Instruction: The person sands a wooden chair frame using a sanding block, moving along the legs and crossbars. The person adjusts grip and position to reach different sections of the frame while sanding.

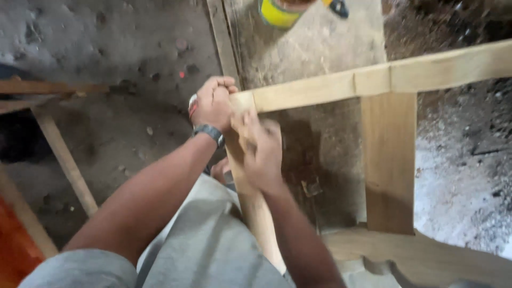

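A pale wooden frame [373, 80] of a chair part stands in front of me, with a top rail, a wide flat middle slat [388, 160] and a curved lower rail [421, 256]. My left hand [213, 102], with a dark watch on the wrist, grips the frame's top left corner. My right hand [261, 152] is blurred and pressed against the left upright post [261, 218] just below that corner. What it holds, if anything, I cannot make out.
The floor is dusty grey concrete with sawdust. A yellow container [278, 13] stands at the top middle beside a long wooden plank [223, 42]. Wooden legs of another piece [64, 154] stand at the left. A reddish surface [13, 245] shows bottom left.
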